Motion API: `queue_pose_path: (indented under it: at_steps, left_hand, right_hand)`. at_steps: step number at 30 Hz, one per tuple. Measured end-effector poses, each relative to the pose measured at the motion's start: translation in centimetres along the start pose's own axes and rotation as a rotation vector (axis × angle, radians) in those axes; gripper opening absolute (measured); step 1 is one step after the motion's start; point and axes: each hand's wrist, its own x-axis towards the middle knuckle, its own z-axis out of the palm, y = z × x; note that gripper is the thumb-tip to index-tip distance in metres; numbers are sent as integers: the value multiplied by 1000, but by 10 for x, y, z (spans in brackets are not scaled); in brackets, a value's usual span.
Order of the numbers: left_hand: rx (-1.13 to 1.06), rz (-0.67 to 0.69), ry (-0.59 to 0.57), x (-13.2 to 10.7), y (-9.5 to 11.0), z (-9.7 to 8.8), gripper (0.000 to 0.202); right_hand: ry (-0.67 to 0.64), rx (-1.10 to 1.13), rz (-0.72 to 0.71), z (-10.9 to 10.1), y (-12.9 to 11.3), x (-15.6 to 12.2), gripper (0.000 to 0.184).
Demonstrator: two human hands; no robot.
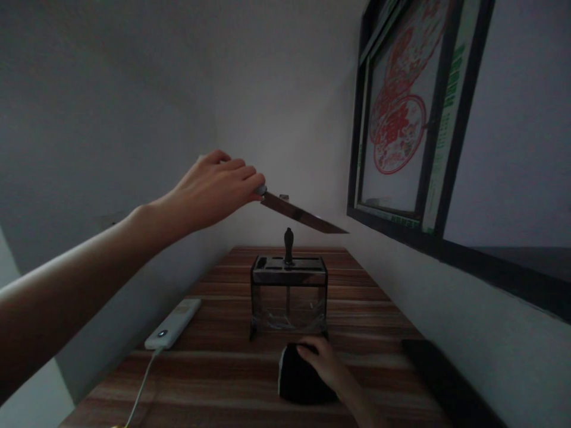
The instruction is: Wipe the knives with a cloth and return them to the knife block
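Raised above the table, my left hand (234, 178) is closed around the handle of a knife (303, 215). The blade points right and tilts slightly down. Below it stands a knife block (289, 270) with a dark slotted top and clear sides. Another knife (289, 241) is upright in its slot, with a dark handle above the top and its blade visible inside. Closer to me, my right hand (323, 359) is curled over the upper edge of a black, soft-looking item (303, 377) with a pale left edge; its exact kind is unclear.
A white power strip (173, 324) with a cable (143, 383) lies on the left of the striped wooden table (370, 309). A flat black object (446, 380) lies along the right edge. Walls close in the table, and a dark-framed window (397, 119) is on the right.
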Motion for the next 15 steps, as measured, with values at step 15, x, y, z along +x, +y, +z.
queue_pose_path:
  at_steps: [15]
  left_hand:
    - [155,279,-231,139,-3,38,29]
  right_hand:
    - [107,-185,-199,-11,0,17,18]
